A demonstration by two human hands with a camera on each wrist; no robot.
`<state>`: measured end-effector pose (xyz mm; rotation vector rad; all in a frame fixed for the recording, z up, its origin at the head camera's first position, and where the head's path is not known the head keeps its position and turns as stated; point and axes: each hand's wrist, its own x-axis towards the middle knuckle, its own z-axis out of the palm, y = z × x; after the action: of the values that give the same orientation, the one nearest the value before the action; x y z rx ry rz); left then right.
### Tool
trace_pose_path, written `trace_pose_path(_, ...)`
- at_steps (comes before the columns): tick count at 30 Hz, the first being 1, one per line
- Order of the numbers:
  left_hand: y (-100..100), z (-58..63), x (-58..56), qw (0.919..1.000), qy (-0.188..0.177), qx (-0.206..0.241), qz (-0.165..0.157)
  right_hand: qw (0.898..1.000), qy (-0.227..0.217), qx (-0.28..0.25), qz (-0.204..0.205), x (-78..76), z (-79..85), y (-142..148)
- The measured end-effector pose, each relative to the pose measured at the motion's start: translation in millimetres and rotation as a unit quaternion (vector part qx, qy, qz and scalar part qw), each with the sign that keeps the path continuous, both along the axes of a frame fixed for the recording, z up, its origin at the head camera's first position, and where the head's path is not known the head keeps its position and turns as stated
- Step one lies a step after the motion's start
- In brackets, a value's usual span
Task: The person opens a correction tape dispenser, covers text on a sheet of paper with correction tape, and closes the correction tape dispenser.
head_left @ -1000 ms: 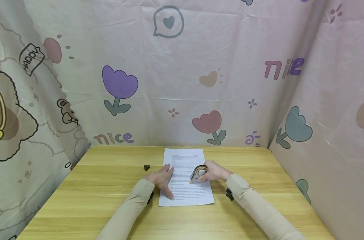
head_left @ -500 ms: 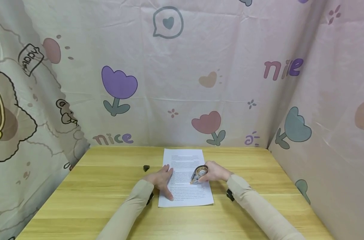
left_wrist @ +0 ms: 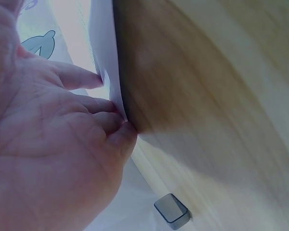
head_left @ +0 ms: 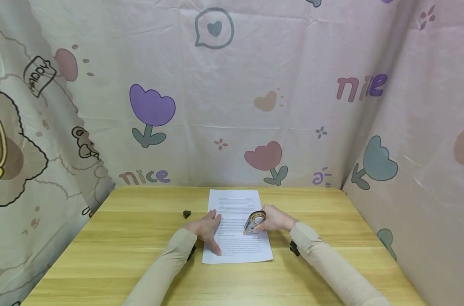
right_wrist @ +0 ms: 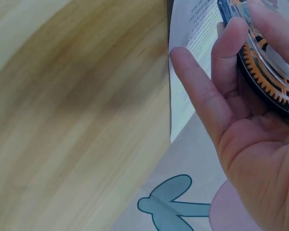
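Note:
A printed sheet of paper (head_left: 239, 250) lies on the wooden table. My left hand (head_left: 206, 233) rests with spread fingers on its left edge; in the left wrist view, the fingertips sit right at the paper's edge. My right hand (head_left: 276, 218) grips a correction tape dispenser (head_left: 256, 217), a clear teardrop body with a dark rim. Its tip points down and left onto the lines of text in the middle of the page. Close up in the right wrist view, the dispenser's orange gear (right_wrist: 260, 72) shows between thumb and fingers, while one finger reaches out to the paper's edge.
A small dark cap-like piece (head_left: 187, 213) lies on the table left of the paper. The wooden table (head_left: 140, 238) ends at a patterned cloth (head_left: 216, 161) hanging behind it, with more cloth on both sides.
My right hand and the correction tape have shifted very slightly to the right across the page. The left hand and the paper hold their places.

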<state>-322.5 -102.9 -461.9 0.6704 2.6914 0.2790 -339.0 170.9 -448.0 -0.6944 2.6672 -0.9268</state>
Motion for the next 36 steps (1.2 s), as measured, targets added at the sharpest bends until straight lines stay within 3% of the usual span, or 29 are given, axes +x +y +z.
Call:
trace_pose_path(14,-3.5,-1.0,5.0,0.9998,-0.008,0.010,0.012,1.000,0.002,0.006,0.001,1.6,-4.0,0.5)
trace_pose_path(36,-1.3,-1.9,0.0,1.0000,0.002,0.004,-0.001,1.000,-0.014,-0.011,-0.011,2.8,-0.1,7.7)
